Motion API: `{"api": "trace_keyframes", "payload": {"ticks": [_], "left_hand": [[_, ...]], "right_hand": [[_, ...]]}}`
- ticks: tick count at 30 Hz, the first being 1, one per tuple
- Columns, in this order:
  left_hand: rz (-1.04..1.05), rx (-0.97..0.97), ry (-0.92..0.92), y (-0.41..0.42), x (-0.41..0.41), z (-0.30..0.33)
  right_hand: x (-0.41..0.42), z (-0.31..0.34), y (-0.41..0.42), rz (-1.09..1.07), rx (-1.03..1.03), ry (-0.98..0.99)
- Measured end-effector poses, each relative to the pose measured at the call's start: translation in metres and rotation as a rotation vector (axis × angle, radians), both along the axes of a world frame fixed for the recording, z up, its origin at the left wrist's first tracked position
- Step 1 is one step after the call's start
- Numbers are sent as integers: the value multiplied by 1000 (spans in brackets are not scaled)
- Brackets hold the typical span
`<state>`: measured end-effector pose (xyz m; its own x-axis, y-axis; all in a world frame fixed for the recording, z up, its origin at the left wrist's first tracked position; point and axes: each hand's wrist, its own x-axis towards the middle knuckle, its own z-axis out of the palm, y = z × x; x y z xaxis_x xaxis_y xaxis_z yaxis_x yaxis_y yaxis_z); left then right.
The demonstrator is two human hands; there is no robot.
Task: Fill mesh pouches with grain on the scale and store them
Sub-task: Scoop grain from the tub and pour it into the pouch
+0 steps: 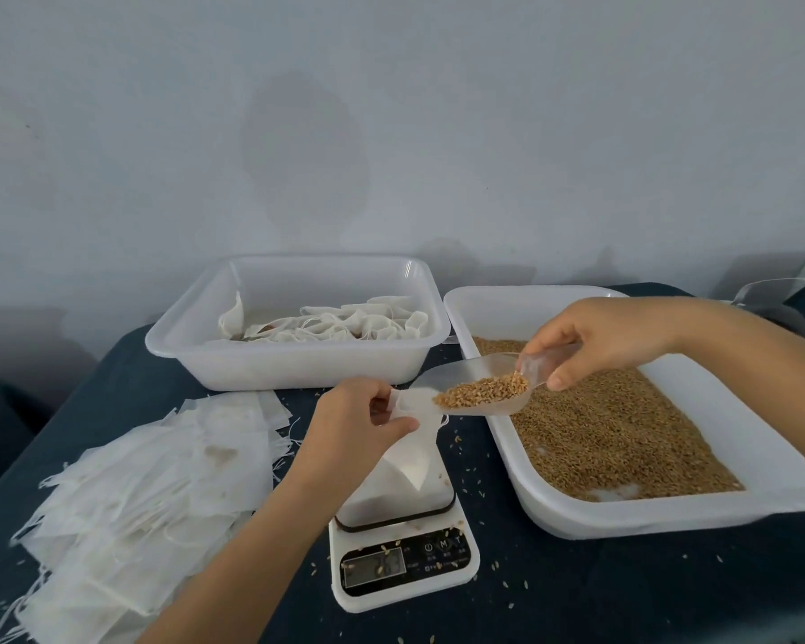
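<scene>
Mesh pouch [414, 439], white, thin, translucent, mouth held open above the scale [403, 548]; left hand [349, 422] grip pinching its upper edge, lower corner hanging toward the platform. Scoop [479, 388], clear plastic, heaped with golden-brown grain, right hand [600, 339] grip pinching its handle; long axis runs right to left, spout at the pouch mouth. Grain tray [498, 309], white, right of the scale. Storage tray [294, 360], white, behind, holding tied pouches. Empty pouches [149, 495] stacked at left. Tabletop [623, 587] dark blue, scattered with kernels; pale grey wall [391, 109] behind.
</scene>
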<state>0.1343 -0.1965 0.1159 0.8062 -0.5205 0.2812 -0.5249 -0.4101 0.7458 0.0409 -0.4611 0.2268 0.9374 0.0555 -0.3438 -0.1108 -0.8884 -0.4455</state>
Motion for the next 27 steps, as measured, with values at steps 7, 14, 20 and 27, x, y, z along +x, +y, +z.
{"api": "trace_keyframes", "payload": {"ticks": [7, 14, 20, 27], "left_hand": [[-38, 55, -3, 6, 0, -3], [-118, 54, -46, 5, -6, -4], [-142, 53, -69, 7, -7, -3], [-201, 4, 8, 8, -13, -1]], "right_hand": [[2, 7, 9, 57, -101, 115], [5, 17, 19, 79, -180, 159], [8, 28, 26, 97, -239, 163], [9, 42, 40, 100, -325, 172]]}}
